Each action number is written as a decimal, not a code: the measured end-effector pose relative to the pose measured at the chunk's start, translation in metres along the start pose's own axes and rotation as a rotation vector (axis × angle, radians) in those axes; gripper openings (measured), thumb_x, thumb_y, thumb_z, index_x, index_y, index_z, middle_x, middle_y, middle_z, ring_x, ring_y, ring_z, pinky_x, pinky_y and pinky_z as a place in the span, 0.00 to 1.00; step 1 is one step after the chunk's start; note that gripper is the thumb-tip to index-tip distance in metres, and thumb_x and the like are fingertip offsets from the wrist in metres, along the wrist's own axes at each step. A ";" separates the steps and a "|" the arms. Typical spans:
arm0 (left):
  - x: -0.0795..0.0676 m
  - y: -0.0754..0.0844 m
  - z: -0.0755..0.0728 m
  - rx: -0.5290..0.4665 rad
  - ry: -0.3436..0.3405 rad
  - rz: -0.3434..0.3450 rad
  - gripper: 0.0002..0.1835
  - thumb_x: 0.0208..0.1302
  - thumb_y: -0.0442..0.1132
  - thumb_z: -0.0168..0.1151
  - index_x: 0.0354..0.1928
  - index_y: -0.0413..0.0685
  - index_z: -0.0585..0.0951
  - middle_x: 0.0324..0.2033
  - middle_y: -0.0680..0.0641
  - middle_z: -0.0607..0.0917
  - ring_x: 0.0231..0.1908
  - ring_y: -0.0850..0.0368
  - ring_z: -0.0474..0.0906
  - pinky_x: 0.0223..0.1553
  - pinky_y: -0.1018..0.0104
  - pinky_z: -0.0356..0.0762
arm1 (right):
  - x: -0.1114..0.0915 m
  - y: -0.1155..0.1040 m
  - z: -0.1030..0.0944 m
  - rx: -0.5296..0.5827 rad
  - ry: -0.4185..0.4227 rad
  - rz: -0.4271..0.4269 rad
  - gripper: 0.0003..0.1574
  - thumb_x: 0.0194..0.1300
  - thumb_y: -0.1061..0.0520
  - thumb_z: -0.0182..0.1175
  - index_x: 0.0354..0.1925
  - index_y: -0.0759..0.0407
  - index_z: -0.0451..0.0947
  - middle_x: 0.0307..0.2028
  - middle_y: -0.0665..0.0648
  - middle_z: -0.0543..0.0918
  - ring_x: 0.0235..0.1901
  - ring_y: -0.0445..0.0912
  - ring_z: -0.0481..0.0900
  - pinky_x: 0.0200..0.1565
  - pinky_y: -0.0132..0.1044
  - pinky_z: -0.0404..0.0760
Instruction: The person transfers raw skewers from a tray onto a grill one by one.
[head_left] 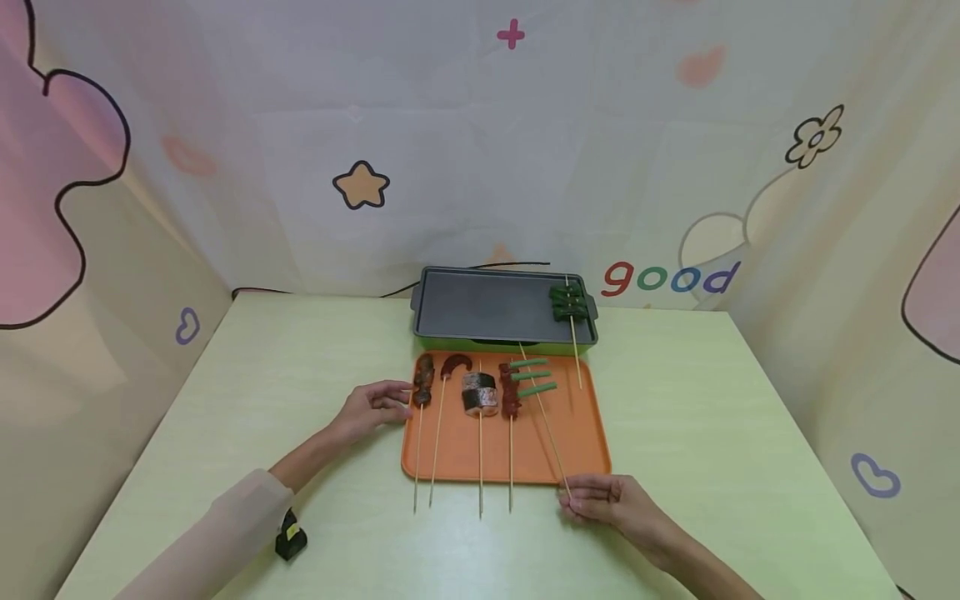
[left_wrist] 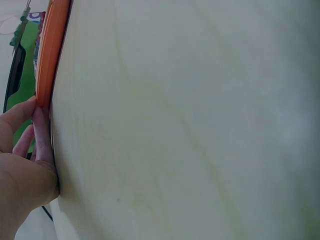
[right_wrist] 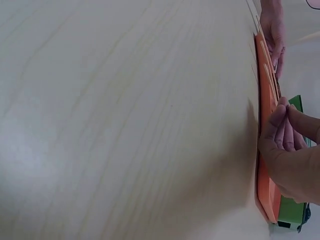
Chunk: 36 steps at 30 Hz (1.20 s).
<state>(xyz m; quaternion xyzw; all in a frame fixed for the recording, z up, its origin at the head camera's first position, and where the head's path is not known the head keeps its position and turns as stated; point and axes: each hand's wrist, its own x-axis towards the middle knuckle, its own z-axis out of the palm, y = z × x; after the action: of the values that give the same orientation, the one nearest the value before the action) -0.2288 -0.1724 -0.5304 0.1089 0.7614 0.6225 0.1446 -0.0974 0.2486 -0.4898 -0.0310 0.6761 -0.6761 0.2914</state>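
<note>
My right hand (head_left: 618,504) pinches the lower end of a wooden skewer (head_left: 552,437) at the tray's front edge. Three green bean-like pieces (head_left: 534,376) sit near its top, overlapping a reddish-brown meat skewer (head_left: 510,392) in the head view. At the left edge of the orange tray (head_left: 570,450), my left hand (head_left: 371,408) has its thumb and fingers at the rim; in the left wrist view they pinch the tray's edge (left_wrist: 45,75). Also lying on the tray are a dark brown skewer (head_left: 423,383), a curled tentacle-like skewer (head_left: 455,365) and a black-and-white wrapped skewer (head_left: 480,393).
Behind the tray stands a green grill with a dark grey top plate (head_left: 480,304). A leafy green skewer (head_left: 568,302) rests at its right end, its stick reaching over the tray. A small black object (head_left: 291,537) with a yellow mark lies beside the left forearm.
</note>
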 end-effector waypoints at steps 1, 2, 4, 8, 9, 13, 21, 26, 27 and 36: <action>0.000 0.000 0.000 0.002 0.002 0.002 0.25 0.66 0.29 0.67 0.64 0.30 0.76 0.51 0.29 0.82 0.37 0.71 0.84 0.38 0.75 0.81 | 0.001 -0.001 0.000 -0.008 0.000 -0.007 0.37 0.72 0.60 0.63 0.68 0.83 0.63 0.53 0.63 0.87 0.50 0.41 0.88 0.54 0.31 0.84; 0.000 0.001 0.000 0.005 0.003 0.002 0.25 0.66 0.29 0.67 0.64 0.30 0.76 0.51 0.29 0.82 0.37 0.71 0.84 0.38 0.75 0.81 | 0.002 -0.003 0.000 -0.014 0.001 -0.015 0.37 0.72 0.60 0.63 0.68 0.83 0.63 0.53 0.63 0.87 0.50 0.40 0.88 0.54 0.31 0.84; 0.000 0.001 0.000 0.008 0.005 0.003 0.25 0.67 0.30 0.67 0.64 0.30 0.76 0.51 0.29 0.82 0.37 0.71 0.84 0.38 0.74 0.81 | 0.004 -0.006 0.001 -0.024 0.005 -0.031 0.37 0.72 0.60 0.63 0.68 0.82 0.63 0.53 0.63 0.87 0.50 0.40 0.88 0.54 0.31 0.84; -0.001 0.001 0.000 0.000 0.003 0.002 0.25 0.67 0.30 0.67 0.64 0.30 0.76 0.52 0.28 0.82 0.38 0.71 0.84 0.37 0.75 0.80 | 0.011 -0.011 0.003 -0.018 0.033 -0.058 0.37 0.72 0.61 0.63 0.68 0.82 0.63 0.54 0.63 0.87 0.50 0.39 0.87 0.55 0.32 0.84; -0.001 0.001 0.000 -0.003 0.002 0.002 0.25 0.67 0.29 0.66 0.65 0.30 0.76 0.52 0.28 0.81 0.38 0.71 0.84 0.37 0.75 0.80 | 0.013 -0.013 0.004 -0.017 0.043 -0.062 0.37 0.72 0.61 0.63 0.69 0.82 0.63 0.54 0.63 0.87 0.49 0.39 0.87 0.54 0.32 0.84; -0.001 -0.001 0.000 -0.006 0.002 0.002 0.25 0.67 0.29 0.66 0.65 0.29 0.76 0.52 0.28 0.81 0.38 0.71 0.84 0.38 0.75 0.81 | 0.022 -0.017 0.008 -0.035 0.074 -0.089 0.36 0.72 0.62 0.62 0.69 0.81 0.63 0.55 0.64 0.86 0.49 0.39 0.87 0.54 0.32 0.84; 0.000 -0.002 -0.002 -0.007 -0.001 0.015 0.25 0.66 0.30 0.67 0.64 0.29 0.76 0.51 0.28 0.81 0.38 0.71 0.84 0.38 0.74 0.81 | 0.039 -0.021 0.014 -0.074 0.101 -0.151 0.34 0.75 0.61 0.59 0.70 0.79 0.63 0.57 0.67 0.83 0.51 0.38 0.86 0.56 0.32 0.83; 0.000 -0.002 -0.001 -0.023 -0.010 0.026 0.26 0.67 0.29 0.67 0.64 0.28 0.75 0.52 0.27 0.81 0.38 0.71 0.84 0.38 0.75 0.81 | 0.051 -0.026 0.013 -0.087 0.149 -0.152 0.31 0.77 0.62 0.56 0.71 0.75 0.64 0.60 0.71 0.81 0.52 0.40 0.86 0.55 0.32 0.83; 0.000 -0.002 -0.001 -0.024 -0.011 0.025 0.26 0.67 0.29 0.67 0.65 0.28 0.75 0.52 0.27 0.81 0.38 0.71 0.84 0.38 0.75 0.80 | 0.055 -0.028 0.013 -0.086 0.160 -0.154 0.30 0.77 0.63 0.55 0.71 0.75 0.64 0.61 0.72 0.80 0.52 0.40 0.86 0.55 0.31 0.83; -0.001 -0.002 -0.001 -0.030 -0.016 0.007 0.26 0.67 0.31 0.67 0.65 0.30 0.75 0.53 0.27 0.80 0.39 0.71 0.84 0.39 0.74 0.81 | 0.082 -0.033 0.009 -0.077 0.286 -0.161 0.28 0.78 0.64 0.53 0.72 0.70 0.66 0.61 0.71 0.80 0.52 0.41 0.86 0.54 0.30 0.83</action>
<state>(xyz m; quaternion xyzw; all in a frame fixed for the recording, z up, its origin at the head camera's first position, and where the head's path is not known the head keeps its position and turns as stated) -0.2288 -0.1741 -0.5320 0.1145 0.7506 0.6332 0.1503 -0.1730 0.2018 -0.4876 0.0007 0.7313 -0.6684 0.1357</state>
